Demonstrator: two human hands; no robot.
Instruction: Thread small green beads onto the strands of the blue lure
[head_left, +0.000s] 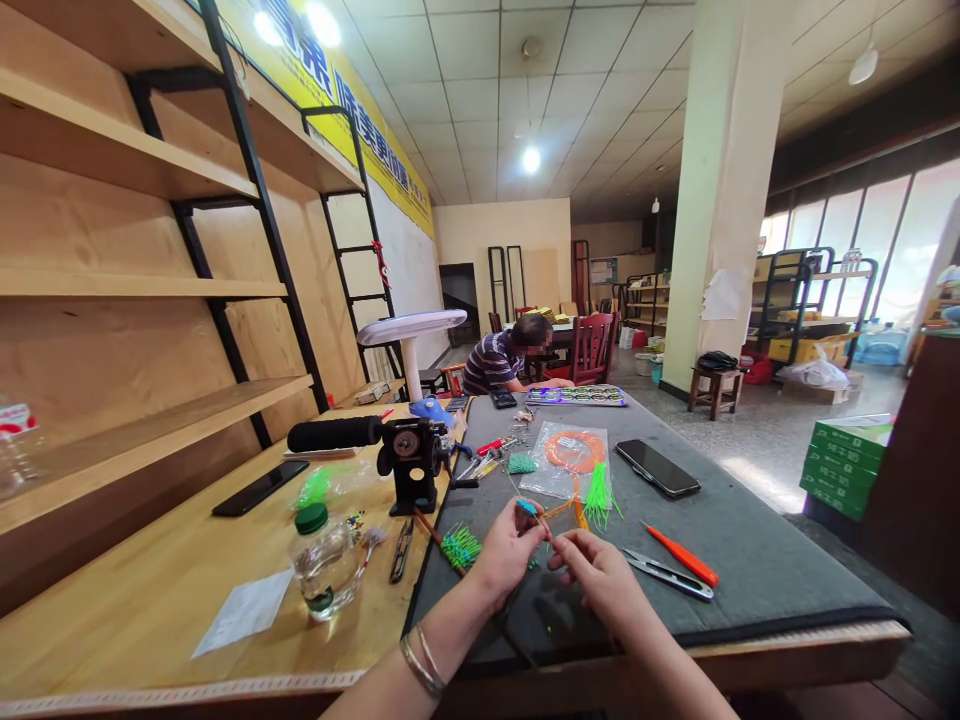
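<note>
Left hand: on my feed, the left hand (510, 545) is nearly closed, thumb and forefinger pinched on a small blue piece (528, 508).
Right hand: I see the right hand (596, 575) with fingers curled and tips close together, just beside the left; whether they grip anything is too fine for me to tell.
Blue piece: it sits at the left fingertips, raised over the gray mat (780, 570) that covers the right part of the worktop (161, 610).
Strands: a thin strand shows between the two hands; an orange strand (561, 510) lies just to the far right of the blue piece.
Step in hand: I judge this to be close finger work, the left steadying the piece while the right attends to the strand.
Next move: to my eye it calls for a light, firm left pinch and small right fingertip motions, with the strand kept from snagging.
Green tassel: the bright green fringe (598, 495) lies just beyond the right hand, near enough to tangle, I think.
Cutting tools: silver snips (670, 577) and an orange-handled tool (684, 556) lie right of the right hand, apart from it.
</note>
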